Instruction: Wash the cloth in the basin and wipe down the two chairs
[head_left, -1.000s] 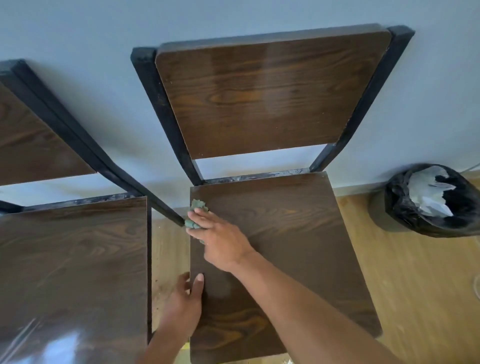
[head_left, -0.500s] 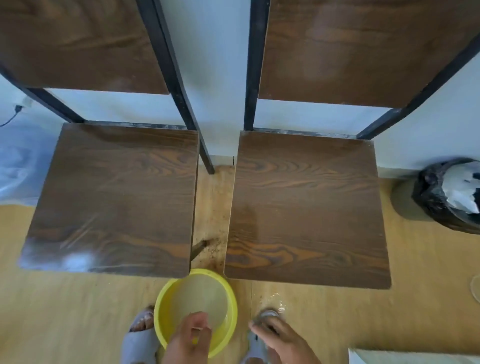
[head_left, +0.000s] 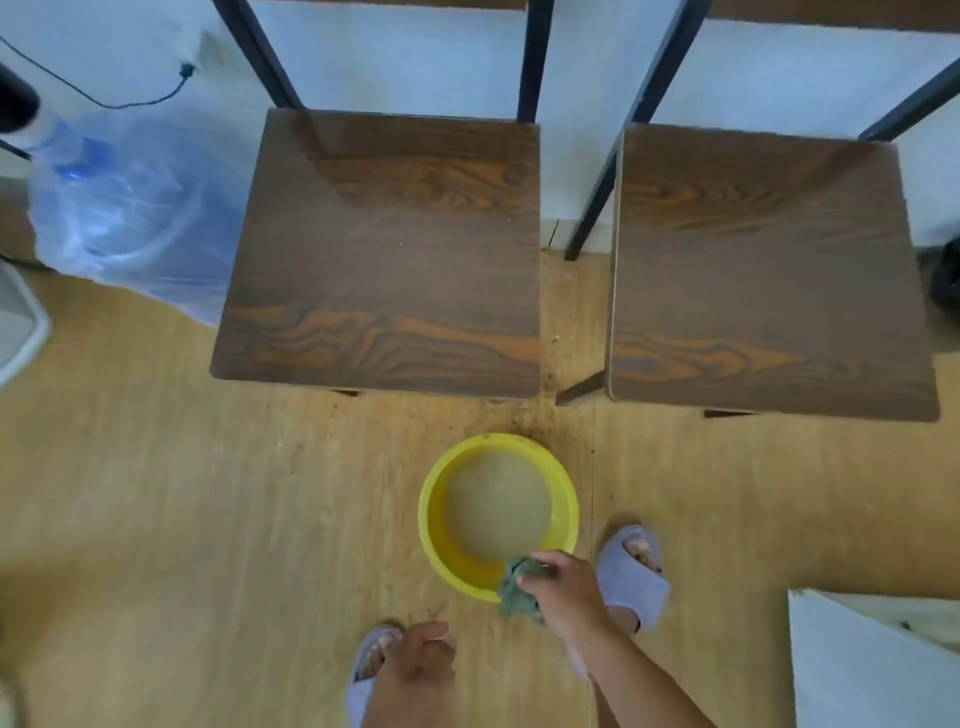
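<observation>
A yellow basin (head_left: 431, 519) with murky water stands on the wooden floor in front of two dark wood-grain chairs, the left chair (head_left: 384, 249) and the right chair (head_left: 763, 270). My right hand (head_left: 563, 587) is shut on a crumpled green cloth (head_left: 517, 590), held over the basin's near right rim. My left hand (head_left: 423, 657) hangs lower, to the near left of the basin, fingers curled with nothing in it.
A large clear blue water bottle (head_left: 130, 208) lies left of the left chair. A black bin's edge (head_left: 945, 275) shows at far right. My feet in grey slippers (head_left: 631, 577) flank the basin. A white object (head_left: 872, 670) fills the lower right corner.
A second ago my right hand wiped the right chair's seat with the cloth. The view has since dropped to the floor, and the cloth is now over the basin's rim.
</observation>
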